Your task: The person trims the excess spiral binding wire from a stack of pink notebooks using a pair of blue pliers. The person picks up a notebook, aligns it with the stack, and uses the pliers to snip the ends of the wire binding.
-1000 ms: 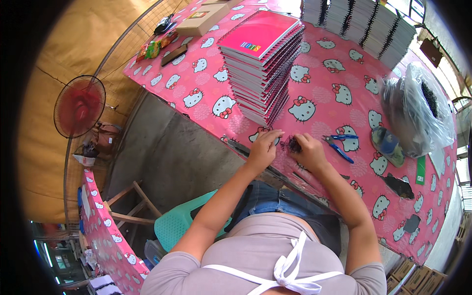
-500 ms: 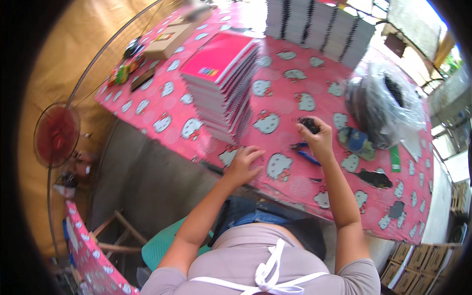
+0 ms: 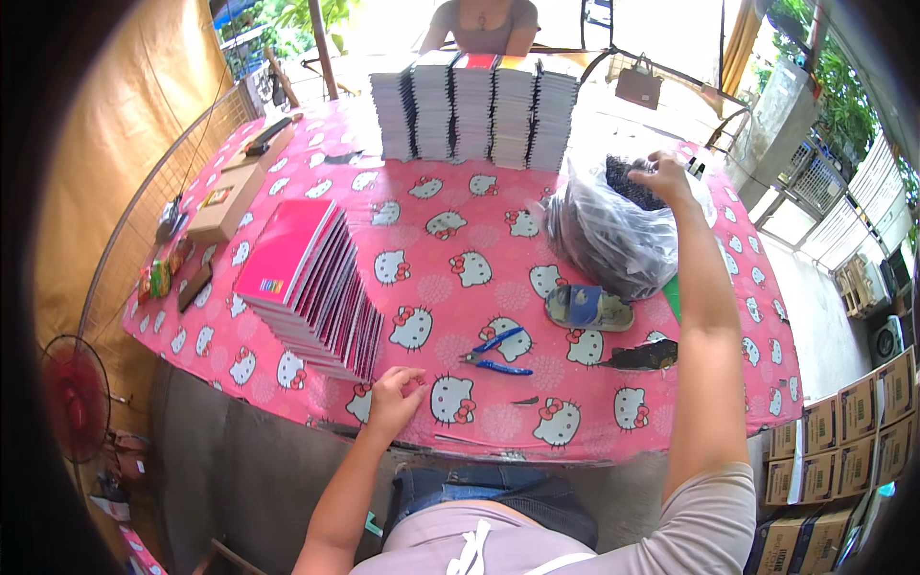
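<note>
Right hand (image 3: 663, 176) reaching into the bag (image 3: 613, 235) of black coils.
Fingers curled at the mouth, grip unclear; left hand (image 3: 395, 395) loose on the desk (image 3: 450, 287); better lift one coil cleanly.

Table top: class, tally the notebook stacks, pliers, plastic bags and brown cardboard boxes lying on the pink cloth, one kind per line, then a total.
Slanted pink notebook stack: 1
Upright notebook stacks at the far edge: 5
Blue-handled pliers: 1
Plastic bag of dark pieces, with the right hand in it: 1
Brown cardboard boxes: 2
Total: 10
</note>
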Motion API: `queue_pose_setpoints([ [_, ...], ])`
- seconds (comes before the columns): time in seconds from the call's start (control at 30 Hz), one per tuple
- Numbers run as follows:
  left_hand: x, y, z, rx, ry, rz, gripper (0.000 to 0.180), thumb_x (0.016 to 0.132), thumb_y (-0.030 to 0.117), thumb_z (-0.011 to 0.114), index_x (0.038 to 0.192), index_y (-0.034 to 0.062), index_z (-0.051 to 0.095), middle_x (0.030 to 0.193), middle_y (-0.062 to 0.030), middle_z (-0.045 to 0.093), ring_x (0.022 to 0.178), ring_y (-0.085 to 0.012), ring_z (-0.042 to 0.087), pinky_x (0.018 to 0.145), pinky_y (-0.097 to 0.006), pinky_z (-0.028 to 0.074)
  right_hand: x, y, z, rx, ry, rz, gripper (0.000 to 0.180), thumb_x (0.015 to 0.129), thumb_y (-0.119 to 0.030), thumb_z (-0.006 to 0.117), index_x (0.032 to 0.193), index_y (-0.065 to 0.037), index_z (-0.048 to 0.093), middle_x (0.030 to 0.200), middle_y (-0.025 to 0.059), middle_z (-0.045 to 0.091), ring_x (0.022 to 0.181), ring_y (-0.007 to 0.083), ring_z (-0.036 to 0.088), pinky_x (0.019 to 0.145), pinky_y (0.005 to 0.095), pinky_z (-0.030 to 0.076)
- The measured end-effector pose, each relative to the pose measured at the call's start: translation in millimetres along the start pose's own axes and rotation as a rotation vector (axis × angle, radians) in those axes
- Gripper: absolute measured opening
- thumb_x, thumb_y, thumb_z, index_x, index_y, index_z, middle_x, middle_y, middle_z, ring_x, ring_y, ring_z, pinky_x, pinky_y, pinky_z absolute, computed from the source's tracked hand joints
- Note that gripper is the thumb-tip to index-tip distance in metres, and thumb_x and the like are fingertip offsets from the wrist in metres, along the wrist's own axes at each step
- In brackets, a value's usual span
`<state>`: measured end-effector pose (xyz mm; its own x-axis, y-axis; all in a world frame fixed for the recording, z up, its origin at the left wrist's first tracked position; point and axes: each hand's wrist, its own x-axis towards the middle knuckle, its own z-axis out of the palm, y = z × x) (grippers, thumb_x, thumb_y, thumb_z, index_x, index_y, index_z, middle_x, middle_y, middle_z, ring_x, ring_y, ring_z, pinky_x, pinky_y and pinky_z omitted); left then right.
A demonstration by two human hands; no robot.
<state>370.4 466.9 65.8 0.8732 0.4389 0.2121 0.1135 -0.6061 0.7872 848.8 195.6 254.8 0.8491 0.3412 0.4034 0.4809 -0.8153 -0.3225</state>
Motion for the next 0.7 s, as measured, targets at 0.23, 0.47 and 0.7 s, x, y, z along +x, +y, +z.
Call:
queue_pose_setpoints([
  [0.23, 61.8, 20.7, 19.3, -0.714, -0.024, -0.411, 0.026, 0.081, 0.012, 0.073, 0.102, -0.0005, 0.065, 0.088, -0.0018, 0.064, 0.077, -0.0083, 0.059, 0.068, -0.022, 0.048, -65.8, -25.4, 28.1, 0.225, 0.432, -0.298, 0.026, 0.077, -0.016, 0.066, 0.098, 0.0, 0.062, 0.095, 0.0175, 0.063, 0.088, 0.035, 0.059, 0.08, 0.0433, 0.047],
  [0.47, 218.4, 166.4, 83.1, -1.054, -0.172, -0.315, 0.039, 0.079, 0.016, 0.076, 0.111, 0.0004, 0.059, 0.084, 0.0002, 0.062, 0.07, -0.0068, 0.055, 0.062, -0.022, 0.042, -294.4, -138.2, 133.5, 0.355, -0.349, -0.625, 0.06, 0.074, -0.037, 0.07, 0.123, -0.007, 0.052, 0.131, 0.0167, 0.047, 0.122, 0.0358, 0.043, 0.101, 0.0499, 0.034],
  [0.7, 318.2, 302.5, 78.4, -0.554, -0.26, -0.282, 0.06, 0.072, 0.023, 0.081, 0.123, 0.0034, 0.056, 0.103, -0.01, 0.064, 0.099, -0.02, 0.056, 0.082, -0.037, 0.044, -321.7, -129.2, 147.8, 0.316, -0.367, -0.453, 0.062, 0.08, -0.039, 0.065, 0.133, -0.015, 0.045, 0.139, 0.0177, 0.039, 0.132, 0.0383, 0.032, 0.107, 0.0578, 0.023],
])
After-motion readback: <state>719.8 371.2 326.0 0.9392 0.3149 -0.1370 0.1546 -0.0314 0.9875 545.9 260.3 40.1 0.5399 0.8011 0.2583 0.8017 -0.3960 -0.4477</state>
